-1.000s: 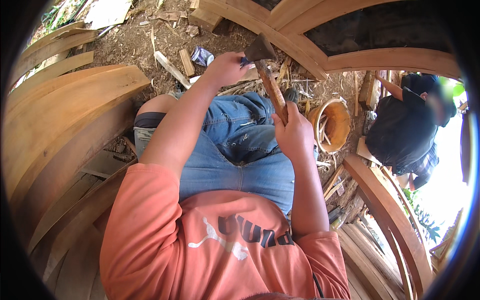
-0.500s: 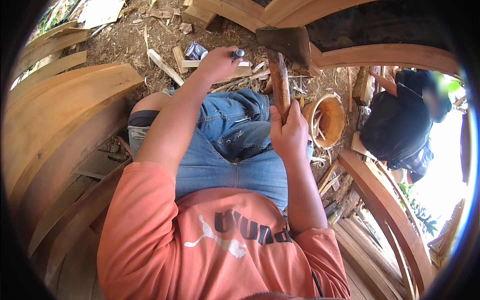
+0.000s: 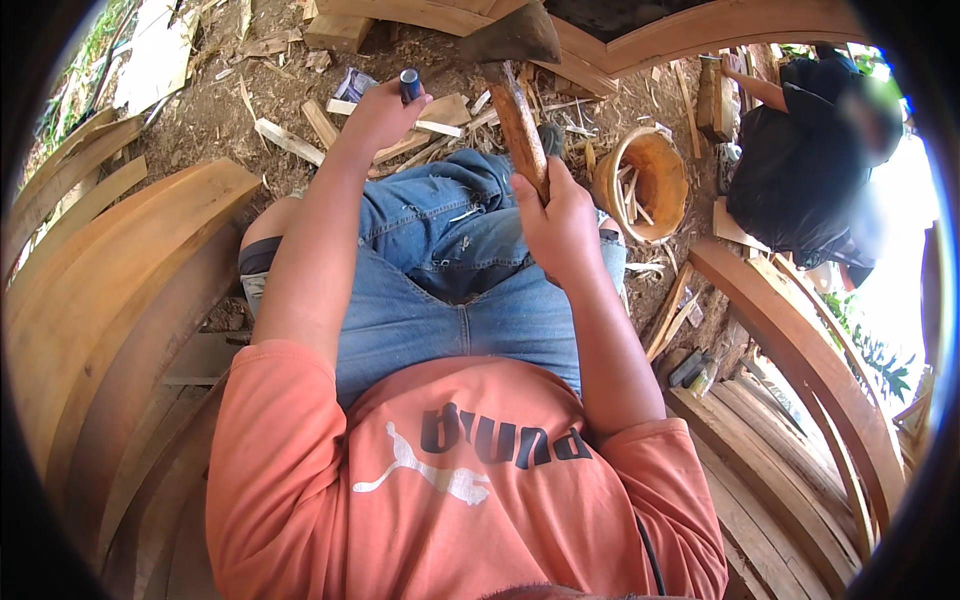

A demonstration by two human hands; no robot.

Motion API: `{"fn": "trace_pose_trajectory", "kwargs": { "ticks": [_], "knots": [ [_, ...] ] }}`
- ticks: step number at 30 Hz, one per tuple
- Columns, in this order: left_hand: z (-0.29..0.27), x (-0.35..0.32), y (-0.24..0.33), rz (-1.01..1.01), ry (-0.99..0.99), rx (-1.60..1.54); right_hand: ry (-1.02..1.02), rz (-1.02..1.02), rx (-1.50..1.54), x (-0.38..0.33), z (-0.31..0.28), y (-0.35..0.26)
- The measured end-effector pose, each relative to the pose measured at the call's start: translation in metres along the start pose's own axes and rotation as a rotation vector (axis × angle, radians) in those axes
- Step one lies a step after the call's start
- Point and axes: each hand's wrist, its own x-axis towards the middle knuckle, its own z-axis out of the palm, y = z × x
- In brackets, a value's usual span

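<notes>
My right hand [image 3: 562,222] grips the wooden handle of a hammer [image 3: 516,100], raised upright over my knees with its dark metal head at the top of the view. My left hand [image 3: 378,115] reaches forward past my left knee and holds a dark blue-topped tool [image 3: 410,85], upright, over wood scraps [image 3: 430,115] on the ground. I sit in blue denim shorts [image 3: 440,270] and an orange shirt.
Curved wooden planks [image 3: 110,270] arc along my left, and more curved ribs [image 3: 800,350] stand at right. An orange bucket [image 3: 645,180] with offcuts stands right of my knee. Another person [image 3: 800,170] in dark clothes crouches at upper right. Wood chips litter the dirt.
My right hand has lifted the hammer higher, its head rising toward the top of the view. My left hand stays forward on the dark tool.
</notes>
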Motion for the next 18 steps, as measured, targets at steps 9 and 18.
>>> {"fn": "trace_pose_trajectory", "kwargs": {
  "ticks": [9, 18],
  "knots": [
    [-0.014, -0.006, 0.014, 0.042, 0.042, -0.092, -0.234, 0.226, -0.071, 0.002, 0.003, 0.024],
    [-0.013, -0.008, 0.018, 0.015, 0.170, -0.034, -0.426, 0.216, -0.388, 0.047, 0.068, 0.065]
  ]
}}
